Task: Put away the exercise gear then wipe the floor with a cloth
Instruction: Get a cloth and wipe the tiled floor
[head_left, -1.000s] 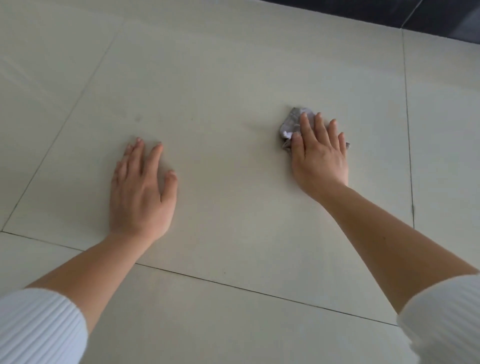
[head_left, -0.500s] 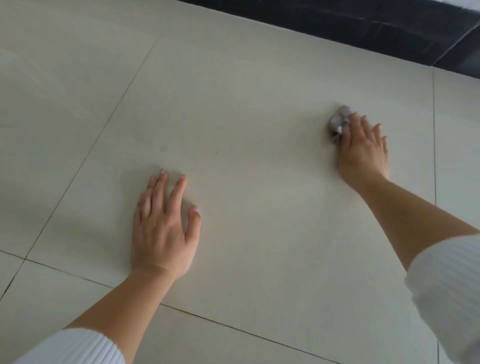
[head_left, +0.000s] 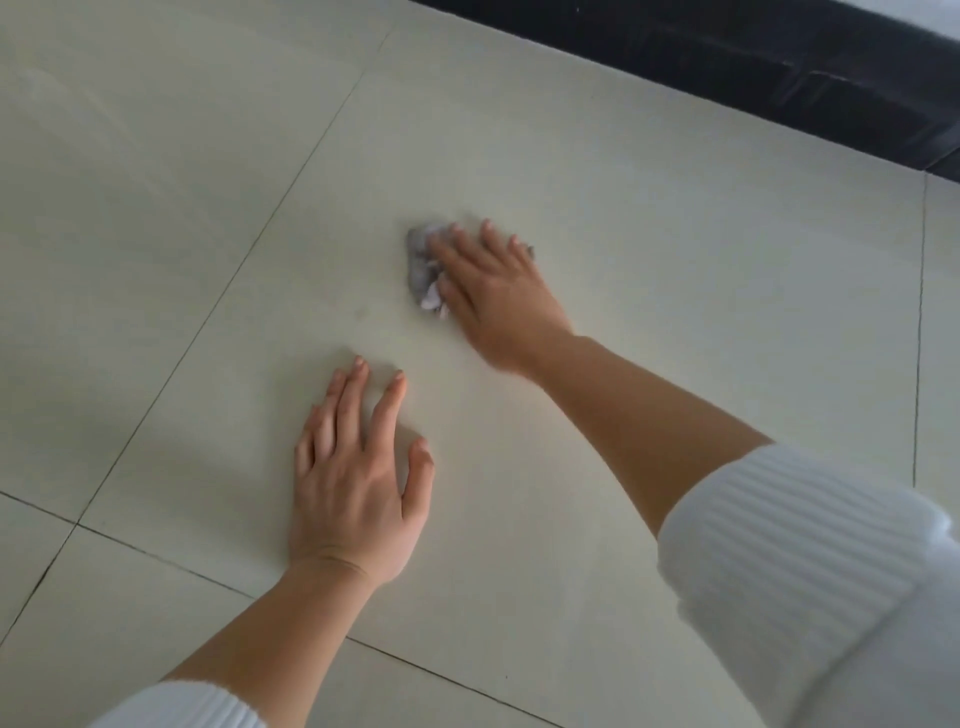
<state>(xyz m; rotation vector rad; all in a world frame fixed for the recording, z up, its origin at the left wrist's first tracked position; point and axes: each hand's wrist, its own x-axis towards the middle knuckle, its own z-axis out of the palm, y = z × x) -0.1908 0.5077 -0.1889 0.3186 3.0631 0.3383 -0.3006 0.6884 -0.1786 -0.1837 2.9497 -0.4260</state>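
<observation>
Cloth (head_left: 421, 267) lies crumpled on the floor (head_left: 701, 249) under the right hand (head_left: 496, 293).

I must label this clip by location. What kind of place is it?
Probably an indoor room, perhaps a home. The floor has large pale tiles with thin joints, a dark band runs along its far edge, and the right hand presses a grey cloth on it.
</observation>
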